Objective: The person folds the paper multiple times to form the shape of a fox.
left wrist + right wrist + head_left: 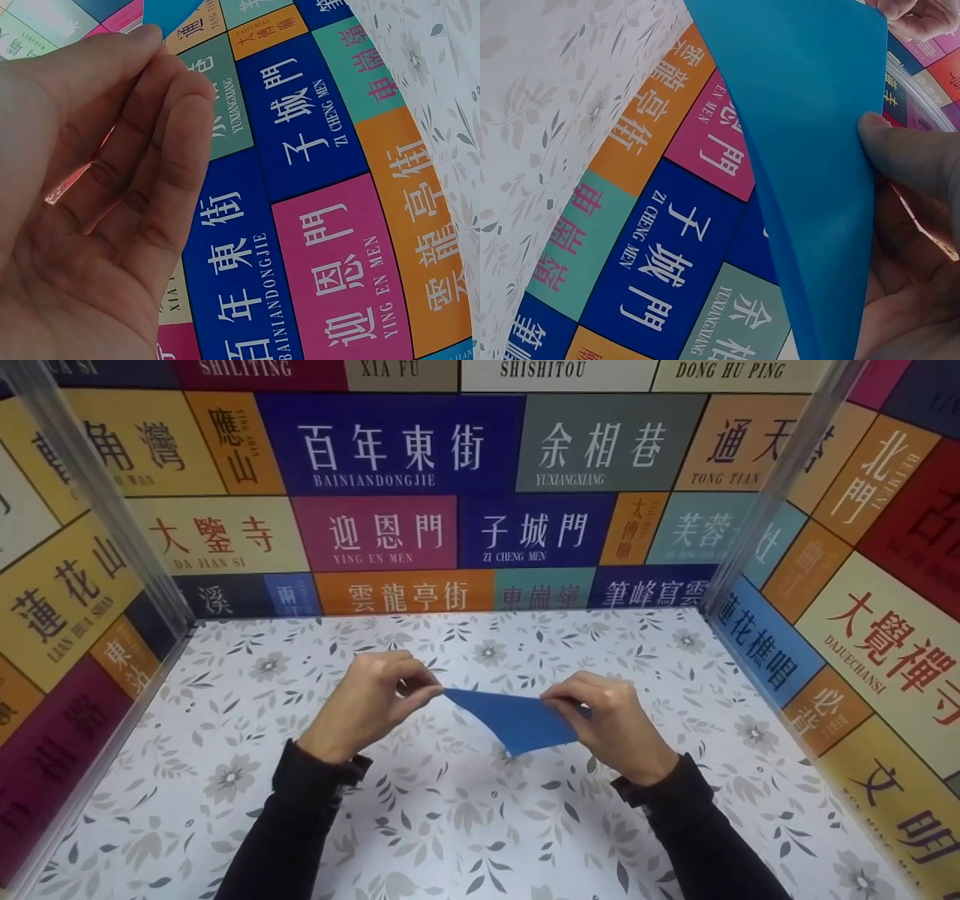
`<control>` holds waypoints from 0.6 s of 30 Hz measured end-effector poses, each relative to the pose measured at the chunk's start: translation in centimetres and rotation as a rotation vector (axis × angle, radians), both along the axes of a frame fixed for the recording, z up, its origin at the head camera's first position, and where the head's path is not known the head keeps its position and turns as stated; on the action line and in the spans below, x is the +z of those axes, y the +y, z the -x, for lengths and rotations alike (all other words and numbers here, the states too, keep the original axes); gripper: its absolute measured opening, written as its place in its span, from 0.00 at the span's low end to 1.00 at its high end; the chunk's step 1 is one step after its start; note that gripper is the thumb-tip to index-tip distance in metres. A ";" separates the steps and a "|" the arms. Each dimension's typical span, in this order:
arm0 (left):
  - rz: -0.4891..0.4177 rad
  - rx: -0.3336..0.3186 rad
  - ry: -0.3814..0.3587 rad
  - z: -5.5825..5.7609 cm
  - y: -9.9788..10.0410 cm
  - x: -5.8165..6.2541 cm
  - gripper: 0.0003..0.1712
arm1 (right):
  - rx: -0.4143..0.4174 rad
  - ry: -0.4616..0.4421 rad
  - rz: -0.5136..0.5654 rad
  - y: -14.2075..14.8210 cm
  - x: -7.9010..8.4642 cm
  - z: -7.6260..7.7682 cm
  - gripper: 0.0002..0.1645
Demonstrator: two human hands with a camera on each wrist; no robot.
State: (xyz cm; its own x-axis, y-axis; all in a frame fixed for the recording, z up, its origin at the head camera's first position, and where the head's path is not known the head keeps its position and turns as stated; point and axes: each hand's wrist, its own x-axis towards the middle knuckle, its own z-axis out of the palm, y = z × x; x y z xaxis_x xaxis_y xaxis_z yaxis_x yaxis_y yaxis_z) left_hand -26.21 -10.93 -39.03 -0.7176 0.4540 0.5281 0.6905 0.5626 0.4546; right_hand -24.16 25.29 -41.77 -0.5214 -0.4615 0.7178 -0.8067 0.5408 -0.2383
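Note:
A blue sheet of paper (517, 724) is held up above the patterned table, its lower edge hanging to a point. My left hand (379, 701) pinches its left corner between thumb and fingertips. The right hand (619, 724) pinches the upper edge farther right, and part of the sheet is hidden behind that hand. In the right wrist view the paper (802, 150) spreads broad and smooth, with the right thumb (904, 146) on its edge. The left wrist view shows the left hand (112, 187) with only a small bit of blue paper (176, 19) beyond the fingertips.
The white tabletop (420, 825) carries a grey flower and leaf print. Behind it stands a back wall (390, 442) of coloured panels with Chinese lettering. Similar side walls (60, 607) rise at left and right, with clear corner strips (780, 472).

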 end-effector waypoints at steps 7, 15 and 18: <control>0.008 -0.015 -0.009 0.0 -0.2 0.1 0.03 | -0.008 -0.024 -0.006 0.0 0.1 -0.1 0.10; 0.005 0.010 0.014 0.3 -1.1 0.1 0.02 | -0.070 -0.018 -0.029 1.0 0.2 0.2 0.10; -0.013 0.041 0.010 0.4 -1.8 0.1 0.02 | -0.111 -0.011 -0.025 1.7 0.3 0.3 0.11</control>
State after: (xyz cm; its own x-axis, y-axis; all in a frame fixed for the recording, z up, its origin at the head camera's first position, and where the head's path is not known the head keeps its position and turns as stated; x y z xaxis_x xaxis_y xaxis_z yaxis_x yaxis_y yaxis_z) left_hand -26.64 -12.71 -38.89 -0.7302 0.4176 0.5408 0.6715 0.5848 0.4551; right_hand -24.45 27.01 -41.46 -0.5782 -0.4183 0.7005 -0.7387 0.6328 -0.2319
